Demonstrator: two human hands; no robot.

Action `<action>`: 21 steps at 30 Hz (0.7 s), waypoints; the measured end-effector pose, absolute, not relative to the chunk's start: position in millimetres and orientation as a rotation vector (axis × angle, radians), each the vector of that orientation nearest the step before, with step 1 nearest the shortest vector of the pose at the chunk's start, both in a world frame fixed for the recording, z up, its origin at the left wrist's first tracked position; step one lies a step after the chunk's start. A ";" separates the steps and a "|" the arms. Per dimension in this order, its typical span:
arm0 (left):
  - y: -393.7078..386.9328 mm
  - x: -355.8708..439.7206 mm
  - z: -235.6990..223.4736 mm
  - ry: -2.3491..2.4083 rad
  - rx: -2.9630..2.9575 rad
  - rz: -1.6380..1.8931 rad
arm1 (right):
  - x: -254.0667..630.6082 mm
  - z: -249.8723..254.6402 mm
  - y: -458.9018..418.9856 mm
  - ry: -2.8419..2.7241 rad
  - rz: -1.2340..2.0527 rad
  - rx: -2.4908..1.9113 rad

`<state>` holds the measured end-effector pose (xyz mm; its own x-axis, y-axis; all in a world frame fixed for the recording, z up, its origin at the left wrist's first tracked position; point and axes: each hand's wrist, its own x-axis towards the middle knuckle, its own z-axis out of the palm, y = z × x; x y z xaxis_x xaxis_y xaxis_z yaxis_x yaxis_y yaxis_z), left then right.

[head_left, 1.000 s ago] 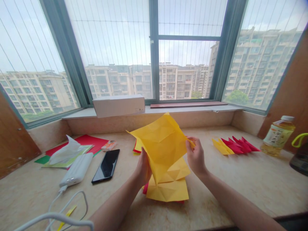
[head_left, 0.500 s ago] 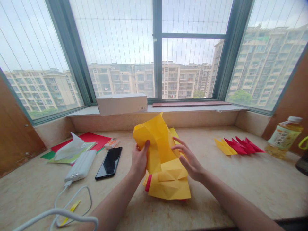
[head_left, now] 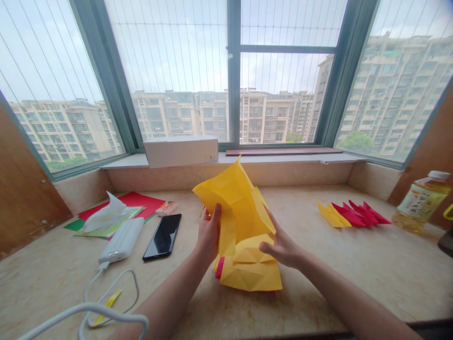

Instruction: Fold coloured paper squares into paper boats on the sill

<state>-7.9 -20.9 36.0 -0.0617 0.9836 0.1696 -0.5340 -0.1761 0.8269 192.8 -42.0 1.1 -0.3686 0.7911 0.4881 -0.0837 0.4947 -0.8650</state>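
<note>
My left hand (head_left: 208, 232) is closed on the left edge of a creased yellow paper sheet (head_left: 236, 204), held upright above the marble counter (head_left: 354, 264). The sheet bends round toward me. My right hand (head_left: 281, 246) reaches under its right side with fingers spread, touching the paper from behind. Below both hands lies a stack of folded yellow and red sheets (head_left: 249, 271).
A black phone (head_left: 162, 236), a white power bank (head_left: 121, 240) with its cable (head_left: 88, 311), tissues and coloured paper (head_left: 116, 212) lie at the left. Folded red and yellow pieces (head_left: 354, 214) and an oil bottle (head_left: 420, 199) stand at the right. A white box (head_left: 181, 150) sits on the sill.
The flat sheet was held by both hands. My right hand let go of its right edge and moved under the paper, while my left hand curled the sheet inward.
</note>
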 end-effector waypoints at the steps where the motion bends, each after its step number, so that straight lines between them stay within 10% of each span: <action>1: -21.6 -7.2 35.7 0.688 0.901 1.550 | 190.3 -0.4 -41.4 -1.678 1.000 -0.656; 10: -19.5 -2.6 26.4 0.579 0.956 1.475 | 196.0 5.2 -30.2 -1.485 0.640 -0.661; 21: -12.7 -42.1 51.6 0.405 0.805 1.399 | 221.1 27.4 -23.7 -1.210 1.141 -0.785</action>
